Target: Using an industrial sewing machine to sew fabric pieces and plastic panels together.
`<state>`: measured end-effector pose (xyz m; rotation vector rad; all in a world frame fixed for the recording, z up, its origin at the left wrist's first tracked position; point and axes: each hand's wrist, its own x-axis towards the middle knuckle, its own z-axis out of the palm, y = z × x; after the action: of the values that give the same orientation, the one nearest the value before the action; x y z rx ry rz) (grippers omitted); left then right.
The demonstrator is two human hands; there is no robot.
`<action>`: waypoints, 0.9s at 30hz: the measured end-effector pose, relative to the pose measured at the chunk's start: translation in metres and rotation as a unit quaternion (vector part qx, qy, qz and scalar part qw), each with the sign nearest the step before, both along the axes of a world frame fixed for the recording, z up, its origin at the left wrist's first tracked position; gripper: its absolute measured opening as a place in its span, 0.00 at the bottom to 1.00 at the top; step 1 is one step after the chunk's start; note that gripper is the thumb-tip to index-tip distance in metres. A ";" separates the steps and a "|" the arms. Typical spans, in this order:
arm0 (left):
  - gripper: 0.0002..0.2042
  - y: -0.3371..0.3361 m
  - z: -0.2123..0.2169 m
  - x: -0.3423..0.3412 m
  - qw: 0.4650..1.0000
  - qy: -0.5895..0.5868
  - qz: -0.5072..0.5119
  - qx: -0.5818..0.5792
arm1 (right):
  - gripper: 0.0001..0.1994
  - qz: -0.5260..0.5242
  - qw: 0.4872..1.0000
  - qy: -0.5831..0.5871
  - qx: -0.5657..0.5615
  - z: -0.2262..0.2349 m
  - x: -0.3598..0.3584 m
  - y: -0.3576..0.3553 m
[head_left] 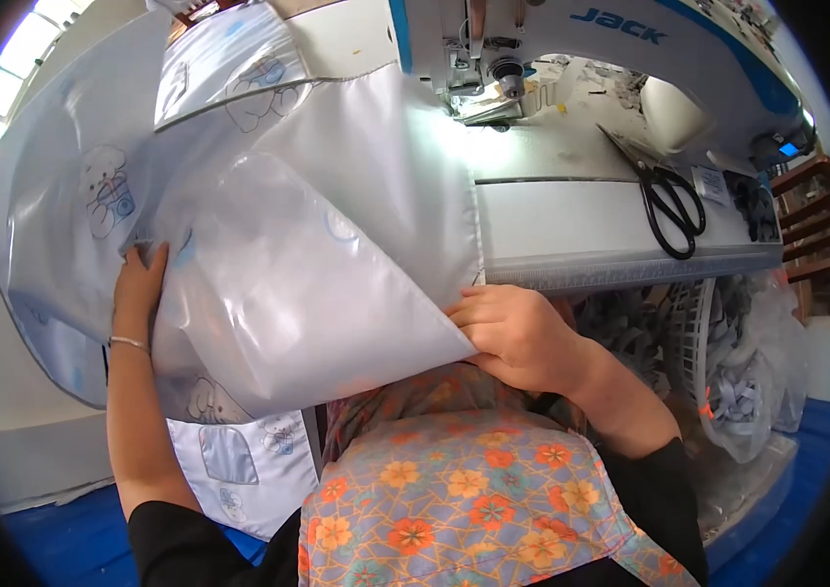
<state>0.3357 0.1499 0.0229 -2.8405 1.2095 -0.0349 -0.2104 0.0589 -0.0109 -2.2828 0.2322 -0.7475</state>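
Note:
A large glossy white fabric piece (288,293) printed with pale blue bear figures spreads over the left side of the table and hangs over its front edge. On its left part, my left hand (139,284) pinches a small fold near a printed bear. My right hand (518,335) is closed on the folded-over corner at the table's front edge, its fingertips partly hidden. Beyond it stands a white and blue sewing machine (621,49). The fabric's hemmed right edge runs from near the lit presser foot (479,103) down toward my right hand.
Black-handled scissors (671,207) lie on the table to the right. A ruled strip (630,272) runs along the front edge. Below right stand a white basket (691,338) and plastic bags of scraps (743,391). Another printed piece (239,470) hangs below the left side.

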 end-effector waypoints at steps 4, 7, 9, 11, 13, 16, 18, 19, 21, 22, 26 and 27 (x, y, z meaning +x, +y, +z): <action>0.29 0.000 -0.014 0.000 0.992 -0.041 -0.074 -0.096 | 0.17 -0.013 1.000 0.007 -0.001 -0.008 -0.002 0.011; 0.16 -0.068 0.041 -0.153 0.906 0.033 -0.329 -0.264 | 0.17 -0.036 0.999 0.010 -0.022 -0.012 -0.006 0.013; 0.16 -0.100 0.050 -0.247 0.832 0.067 -0.498 -0.237 | 0.16 -0.044 0.998 0.012 -0.040 -0.012 -0.008 0.013; 0.13 -0.119 0.035 -0.302 0.755 0.039 -0.623 -0.200 | 0.15 -0.069 0.995 0.016 -0.065 -0.008 -0.009 0.011; 0.18 -0.122 0.032 -0.336 0.823 0.121 -0.555 0.014 | 0.15 -0.078 0.995 0.009 -0.068 -0.007 -0.012 0.008; 0.21 -0.117 -0.005 -0.335 0.768 0.074 -0.609 -0.185 | 0.14 -0.109 0.990 -0.002 -0.087 -0.014 -0.014 0.003; 0.23 -0.123 -0.012 -0.331 0.773 0.073 -0.598 -0.199 | 0.14 -0.126 0.987 -0.008 -0.102 -0.019 -0.014 0.000; 0.23 -0.128 -0.015 -0.329 0.772 0.074 -0.598 -0.200 | 0.14 -0.143 0.983 -0.011 -0.112 -0.021 -0.013 -0.001; 0.21 -0.144 -0.023 -0.323 0.772 0.080 -0.591 -0.220 | 0.14 -0.158 0.980 -0.015 -0.124 -0.020 -0.012 -0.005; 0.21 -0.148 -0.025 -0.321 0.772 0.079 -0.590 -0.221 | 0.16 -0.140 0.982 -0.002 -0.129 -0.019 -0.013 -0.008; 0.13 -0.148 -0.016 -0.315 0.762 0.093 -0.598 -0.230 | 0.21 -0.095 0.993 0.042 0.064 0.003 -0.015 -0.004; 0.11 -0.143 -0.009 -0.315 0.770 0.107 -0.597 -0.197 | 0.21 -0.091 0.993 0.040 0.065 0.012 -0.015 -0.005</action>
<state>0.0208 0.0074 0.0136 -1.7535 3.1015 -0.0115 -0.2256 0.0537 0.0014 -2.1887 0.5167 -0.7106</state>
